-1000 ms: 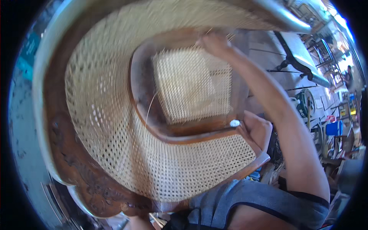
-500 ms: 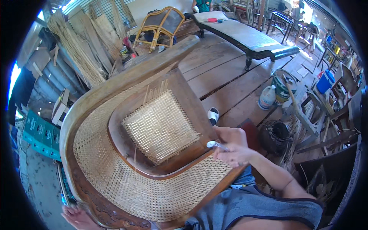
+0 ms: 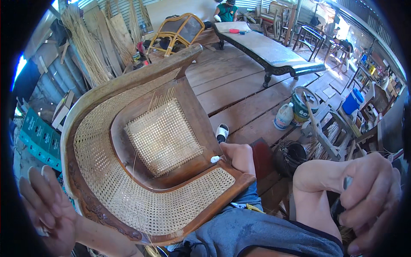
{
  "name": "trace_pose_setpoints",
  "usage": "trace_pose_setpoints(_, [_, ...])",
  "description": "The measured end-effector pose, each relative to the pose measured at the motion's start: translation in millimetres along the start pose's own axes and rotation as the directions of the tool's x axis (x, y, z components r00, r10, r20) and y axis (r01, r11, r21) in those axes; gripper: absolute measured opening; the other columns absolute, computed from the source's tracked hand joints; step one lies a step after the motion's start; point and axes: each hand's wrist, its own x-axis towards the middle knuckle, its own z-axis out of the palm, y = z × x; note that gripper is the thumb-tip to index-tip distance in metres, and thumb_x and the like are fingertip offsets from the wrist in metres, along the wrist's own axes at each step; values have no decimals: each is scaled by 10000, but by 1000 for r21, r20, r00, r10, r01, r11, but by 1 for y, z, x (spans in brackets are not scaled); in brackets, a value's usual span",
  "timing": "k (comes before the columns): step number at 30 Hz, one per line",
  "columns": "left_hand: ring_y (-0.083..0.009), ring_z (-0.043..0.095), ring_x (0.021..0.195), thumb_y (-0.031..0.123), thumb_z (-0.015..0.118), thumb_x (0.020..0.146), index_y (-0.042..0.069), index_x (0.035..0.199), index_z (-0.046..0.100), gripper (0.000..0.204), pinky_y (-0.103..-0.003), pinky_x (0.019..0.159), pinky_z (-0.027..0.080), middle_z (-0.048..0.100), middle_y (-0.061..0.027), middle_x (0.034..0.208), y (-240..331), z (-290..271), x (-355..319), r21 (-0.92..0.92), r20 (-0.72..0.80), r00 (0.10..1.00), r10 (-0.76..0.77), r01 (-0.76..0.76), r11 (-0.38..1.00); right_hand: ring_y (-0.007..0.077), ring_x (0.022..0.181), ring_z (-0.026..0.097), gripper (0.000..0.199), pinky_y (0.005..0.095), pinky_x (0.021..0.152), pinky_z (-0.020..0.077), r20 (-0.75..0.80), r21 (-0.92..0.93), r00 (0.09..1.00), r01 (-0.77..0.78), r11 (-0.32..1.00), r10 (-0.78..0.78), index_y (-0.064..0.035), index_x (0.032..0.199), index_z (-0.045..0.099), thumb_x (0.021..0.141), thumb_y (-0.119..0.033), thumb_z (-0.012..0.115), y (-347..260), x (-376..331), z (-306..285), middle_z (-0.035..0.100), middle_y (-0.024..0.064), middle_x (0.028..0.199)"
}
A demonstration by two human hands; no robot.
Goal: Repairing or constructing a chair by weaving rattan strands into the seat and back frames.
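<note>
A curved wooden armchair with woven cane panels lies against my lap. Loose cane strands stick up along the far edge of its woven seat. My left hand is raised at the chair's near left side, open with fingers apart, holding nothing. At the far right, clear of the chair, my right hand is raised and curled closed; a small greyish bit shows at its thumb, too little to name. A small white-ended object rests at the seat's right edge. A yellow-handled tool lies on my lap.
A long bench with a pale top stands at the back, with a person in green behind it. To the right are a plastic jug, a bucket and scrap wood. Green boxes stand at left.
My right hand has left the chair's right edge and risen to the far right. The white-ended object it held now lies on the chair. My left hand has risen, and the view has shifted.
</note>
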Motion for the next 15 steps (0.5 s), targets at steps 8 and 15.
trace_pose_setpoints(8, [-113, 377, 694, 344, 639, 916, 69, 833, 455, 342, -263, 626, 310, 400, 9, 740, -48, 32, -8, -163, 49, 996, -71, 78, 983, 149, 533, 534, 247, 300, 483, 415, -54, -100, 998, 40, 994, -46, -67, 782, 645, 857, -301, 671, 5, -37, 44, 535, 2, 597])
trace_pose_setpoints(15, [-123, 481, 538, 287, 716, 839, 10, 761, 566, 325, -245, 502, 377, 512, -8, 655, -49, 37, -48, -105, -78, 982, -173, 165, 981, 142, 565, 545, 215, 294, 513, 431, -27, -68, 999, 17, 998, -19, -47, 863, 631, 883, -261, 635, -7, -109, -18, 557, 10, 649])
